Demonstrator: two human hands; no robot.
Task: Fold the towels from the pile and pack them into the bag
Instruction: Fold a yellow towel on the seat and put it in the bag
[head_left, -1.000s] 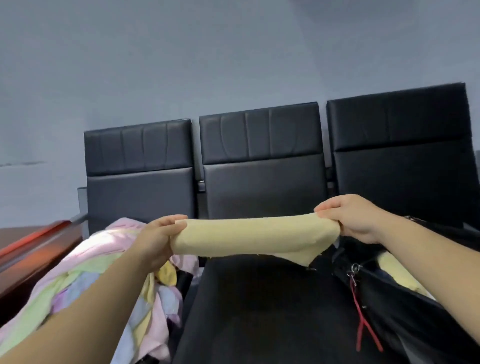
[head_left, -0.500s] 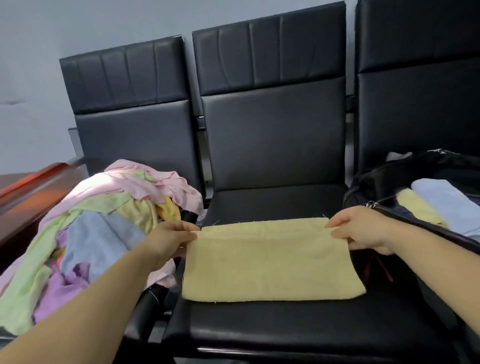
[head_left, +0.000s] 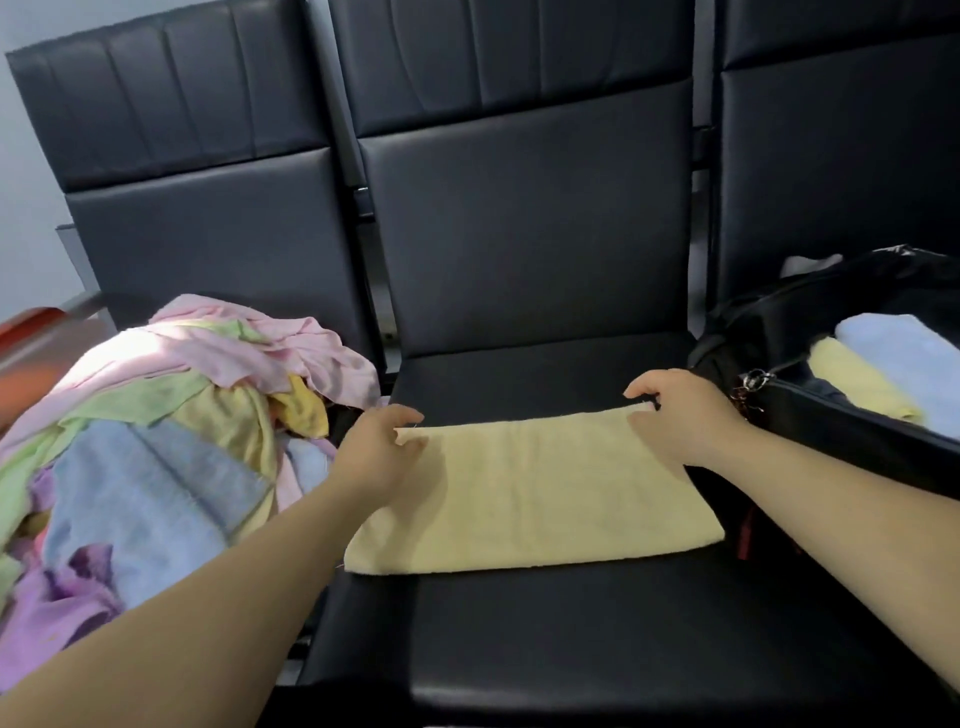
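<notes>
Three black seats in a row; middle seat (head_left: 519, 634) taken as landmark. On the seat to its left, a heaped pile of unfolded towels (head_left: 156, 441) in pink, green, blue, yellow and purple, spilling toward the near edge. On the seat to its right, an open black bag (head_left: 810, 415), already holding a folded blue towel (head_left: 904, 364) and a folded yellow towel (head_left: 857, 384) side by side.

On the middle seat itself, toward the back half of the cushion, a pale yellow towel (head_left: 524, 488) lying flat as a long rectangle, apparently folded once lengthwise, near edge clear of the seat front.

At the towel's far left corner, left hand (head_left: 382, 452), fingers spread and loose, resting on or just above the cloth, nothing pinched. At the far right corner, right hand (head_left: 675, 415), fingers curled down onto the edge; whether any cloth is actually pinched, impossible to tell.

Judged step: mid-fold, towel just laid down and squared. Next move likely calls for gripping one short end at both corners and carrying it across onto the other, edges matched, then lifting the packet rightward into the bag beside the folded pair.
</notes>
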